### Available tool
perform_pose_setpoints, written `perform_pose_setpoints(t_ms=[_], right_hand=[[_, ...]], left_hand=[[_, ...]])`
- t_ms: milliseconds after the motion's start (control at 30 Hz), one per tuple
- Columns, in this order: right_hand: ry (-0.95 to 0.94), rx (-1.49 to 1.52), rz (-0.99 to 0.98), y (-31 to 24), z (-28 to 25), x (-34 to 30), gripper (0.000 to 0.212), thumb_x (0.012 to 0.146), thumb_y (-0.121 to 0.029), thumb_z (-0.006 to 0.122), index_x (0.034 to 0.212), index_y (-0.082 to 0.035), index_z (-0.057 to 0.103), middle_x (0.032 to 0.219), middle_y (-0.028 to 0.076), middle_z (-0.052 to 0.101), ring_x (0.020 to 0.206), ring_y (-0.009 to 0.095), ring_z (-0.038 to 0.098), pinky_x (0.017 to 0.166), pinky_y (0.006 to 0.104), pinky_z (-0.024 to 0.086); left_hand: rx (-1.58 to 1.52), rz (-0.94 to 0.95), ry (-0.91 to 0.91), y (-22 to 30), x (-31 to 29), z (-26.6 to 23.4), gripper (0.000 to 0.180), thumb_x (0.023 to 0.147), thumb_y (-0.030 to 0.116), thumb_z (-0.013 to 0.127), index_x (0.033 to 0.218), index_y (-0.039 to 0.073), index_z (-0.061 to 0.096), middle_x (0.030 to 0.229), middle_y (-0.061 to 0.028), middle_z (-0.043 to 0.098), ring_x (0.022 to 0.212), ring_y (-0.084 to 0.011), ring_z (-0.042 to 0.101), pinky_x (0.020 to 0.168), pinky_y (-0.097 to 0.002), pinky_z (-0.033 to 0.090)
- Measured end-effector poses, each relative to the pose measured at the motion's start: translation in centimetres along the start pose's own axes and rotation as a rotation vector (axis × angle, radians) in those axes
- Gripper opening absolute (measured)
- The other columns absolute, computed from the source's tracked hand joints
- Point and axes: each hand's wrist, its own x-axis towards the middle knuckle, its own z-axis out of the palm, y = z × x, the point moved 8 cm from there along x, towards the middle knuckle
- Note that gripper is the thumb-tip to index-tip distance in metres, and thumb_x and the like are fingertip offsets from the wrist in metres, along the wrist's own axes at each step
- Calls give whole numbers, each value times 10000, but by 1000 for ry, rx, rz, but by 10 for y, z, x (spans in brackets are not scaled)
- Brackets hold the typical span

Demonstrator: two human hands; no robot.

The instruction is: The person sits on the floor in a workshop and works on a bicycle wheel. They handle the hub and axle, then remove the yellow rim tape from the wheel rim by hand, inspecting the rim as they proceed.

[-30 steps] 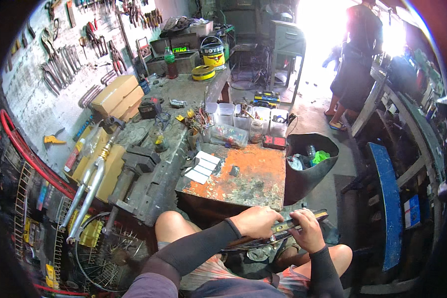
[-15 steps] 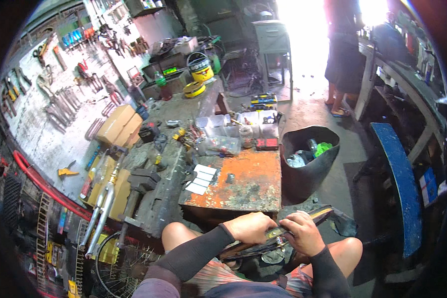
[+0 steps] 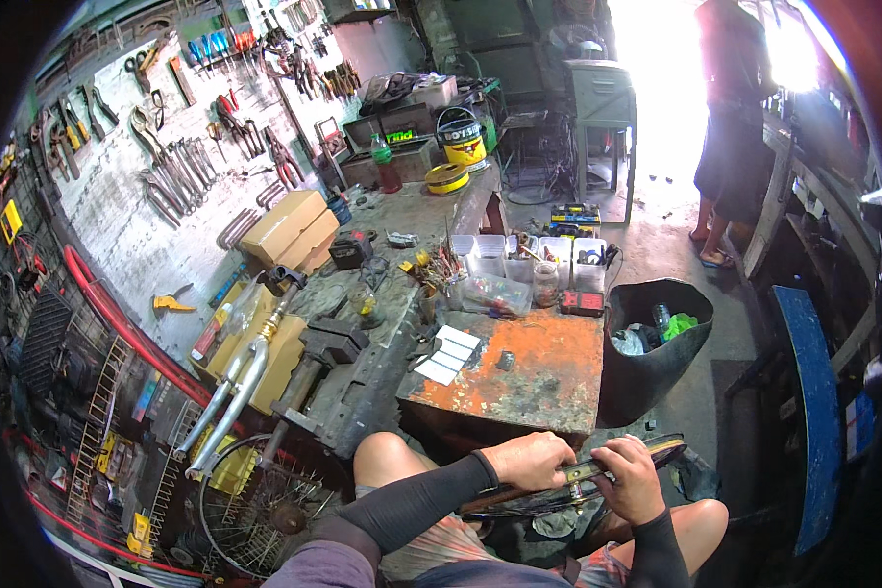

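Hand tools (image 3: 179, 169) hang on a pale wall at left, above a thick red hoop (image 3: 137, 328) and a silver bicycle fork (image 3: 248, 380) propped beside the grey worktop (image 3: 372, 377), with a spoked wheel (image 3: 282, 512) below. A dark vise (image 3: 331, 343) sits toward that worktop's near end, and cardboard boxes (image 3: 289, 233) are stacked by its wall-side edge. White paper (image 3: 449, 355) lies by the left edge of the lower, paint-worn orange worktop (image 3: 549, 367); clear plastic bins (image 3: 482, 255) line its far edge, and a red case (image 3: 581, 303) sits at its far right corner. Just off the near edge, over a seated person's lap, a narrow, curved wheel rim (image 3: 579, 471) runs tilted, rising to the right, its outer channel a scuffed grey-gold between dark edges. The left hand (image 3: 531, 461) is curled tightly over the rim left of a short exposed stretch; the right hand (image 3: 630, 478) grips it, fingers bent over the top, just right of that stretch. The rim reaches past the right hand toward a dark cloth-like piece (image 3: 694, 475); its lower part is partly hidden. Beyond, a black bin (image 3: 657, 367) stands by the orange worktop's right edge, another person (image 3: 730, 137) stands near a bright doorway, and a blue board (image 3: 809, 416) leans at far right.
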Motion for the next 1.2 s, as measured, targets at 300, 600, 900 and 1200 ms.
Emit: perform_pose_setpoints(t_ms=[300,600,900,1200], right_hand=[[193,-76,440,75,-25,-30,830,734,-118,927,1495,-33,607,1518,230,644,1478,452,570,1259,506,458],[281,-44,684,130,-45,-92,444,850,-79,864,1248,1,686,1275,213,726,1211,442,712,1042,495,577],[300,-6,659,140,-41,-87,288,872,-71,832,1091,-9,656,1147,211,713,1127,448,703,969,499,568],[321,14,627,150,-41,-88,213,970,-41,732,1181,-37,767,1183,183,751,1146,417,728,998,498,585]], left_hand=[[-79,39,58,-18,-13,-1,408,862,208,762,1214,14,833,1060,-271,802,1015,-449,788,928,-513,632],[-242,-154,3,-18,-23,12,382,906,59,678,1253,-17,819,938,-160,834,849,-129,760,845,-322,624],[-409,-162,169,-38,-19,11,335,964,-3,634,1246,-64,805,982,-43,810,867,-81,701,825,-277,597],[-565,-182,324,-74,-20,29,397,1015,131,493,1194,-82,777,1025,-137,828,920,-191,792,902,-357,639]])
